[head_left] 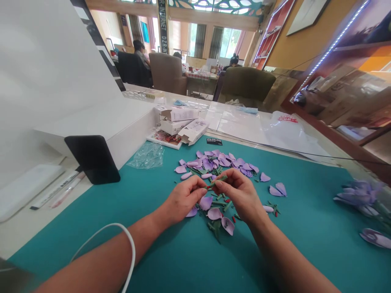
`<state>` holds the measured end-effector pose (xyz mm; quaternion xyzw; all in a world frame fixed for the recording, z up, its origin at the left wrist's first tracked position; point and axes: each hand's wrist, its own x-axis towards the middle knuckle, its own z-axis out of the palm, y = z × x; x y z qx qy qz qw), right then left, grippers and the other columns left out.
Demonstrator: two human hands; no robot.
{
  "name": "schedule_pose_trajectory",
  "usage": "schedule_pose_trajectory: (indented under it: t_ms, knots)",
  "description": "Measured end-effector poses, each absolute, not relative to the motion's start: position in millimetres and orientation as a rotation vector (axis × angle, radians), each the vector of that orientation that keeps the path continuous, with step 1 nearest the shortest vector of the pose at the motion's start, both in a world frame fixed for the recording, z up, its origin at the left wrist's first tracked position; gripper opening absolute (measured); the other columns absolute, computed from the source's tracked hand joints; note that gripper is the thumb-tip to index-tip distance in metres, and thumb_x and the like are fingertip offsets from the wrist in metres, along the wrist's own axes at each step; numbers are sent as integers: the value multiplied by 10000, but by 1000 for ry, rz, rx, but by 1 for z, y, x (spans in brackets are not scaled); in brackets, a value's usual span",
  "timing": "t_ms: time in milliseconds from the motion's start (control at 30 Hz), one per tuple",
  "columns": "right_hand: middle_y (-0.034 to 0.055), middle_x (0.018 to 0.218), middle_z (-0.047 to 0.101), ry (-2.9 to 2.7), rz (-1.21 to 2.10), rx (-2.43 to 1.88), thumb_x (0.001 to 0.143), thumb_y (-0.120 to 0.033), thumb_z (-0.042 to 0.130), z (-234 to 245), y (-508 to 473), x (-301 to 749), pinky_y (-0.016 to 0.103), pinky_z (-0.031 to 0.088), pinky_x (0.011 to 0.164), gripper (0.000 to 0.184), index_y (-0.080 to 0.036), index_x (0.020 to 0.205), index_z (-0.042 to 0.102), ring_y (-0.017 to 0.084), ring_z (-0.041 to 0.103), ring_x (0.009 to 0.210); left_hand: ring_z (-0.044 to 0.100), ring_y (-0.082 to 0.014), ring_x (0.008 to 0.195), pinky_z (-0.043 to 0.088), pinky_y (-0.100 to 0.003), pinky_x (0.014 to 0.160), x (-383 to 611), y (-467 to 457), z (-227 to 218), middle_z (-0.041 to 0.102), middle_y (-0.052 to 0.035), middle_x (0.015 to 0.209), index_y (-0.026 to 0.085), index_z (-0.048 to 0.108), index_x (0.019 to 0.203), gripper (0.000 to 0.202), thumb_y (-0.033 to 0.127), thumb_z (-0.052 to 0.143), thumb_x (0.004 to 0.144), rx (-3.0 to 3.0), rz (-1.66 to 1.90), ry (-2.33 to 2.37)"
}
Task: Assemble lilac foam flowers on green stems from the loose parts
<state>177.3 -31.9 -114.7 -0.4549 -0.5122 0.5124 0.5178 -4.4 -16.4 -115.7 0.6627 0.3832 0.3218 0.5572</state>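
Left hand (pixel 184 198) and right hand (pixel 241 194) pinch one slim, red-ended green stem (pixel 213 184) before the purple petal pile (pixel 208 164); one PANLOS card (pixel 214 142) lies behind it.

orange wall (pixel 282 53) at right | lit LED strip (pixel 332 51) edging brown shelving (pixel 326 125) | bright window (pixel 230 42), dark curtain (pixel 216 42) at rear | olive chair (pixel 249 84), taupe chair (pixel 168 72)

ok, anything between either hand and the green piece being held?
Nothing visible. The right hand pinches the green piece; the left hand's fingertips are right at its red-tipped end. Loose purple petals lie on the mat, not between.
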Motion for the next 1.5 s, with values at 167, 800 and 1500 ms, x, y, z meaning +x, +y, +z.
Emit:
schedule_pose_trajectory:
  t_ms: [167, 800, 1500]
  knots:
    - [-12, 653, 644, -1257, 1233, -1120, 753, -401, 732, -116, -34, 178, 280, 514, 615, 256, -203, 834, 590, 143, 625, 631, 452, -142, 670, 377, -260, 610, -6, -15, -116, 523, 7, 734, 185, 558, 872, 194, 363, 480, 871, 1667, 759, 929]
    - [-34, 674, 581, -1261, 1286, -1094, 828, -540, 578, -123, -42, 161, 270, 462, 556, 330, -233, 869, 462, 123, 543, 579, 499, -167, 695, 371, -281, 640, -6, -17, -116, 559, 10, 745, 208, 505, 836, 183, 341, 405, 913, 1876, 709, 1036]
    - [-119, 485, 381, -1259, 1315, -979, 903, -524, 486, -139, -44, 148, 206, 247, 383, 290, -249, 907, 392, 86, 310, 378, 527, -167, 681, 393, -281, 641, -5, -21, -125, 556, 2, 754, 215, 479, 844, 153, 301, 386, 930, 2007, 795, 1045]
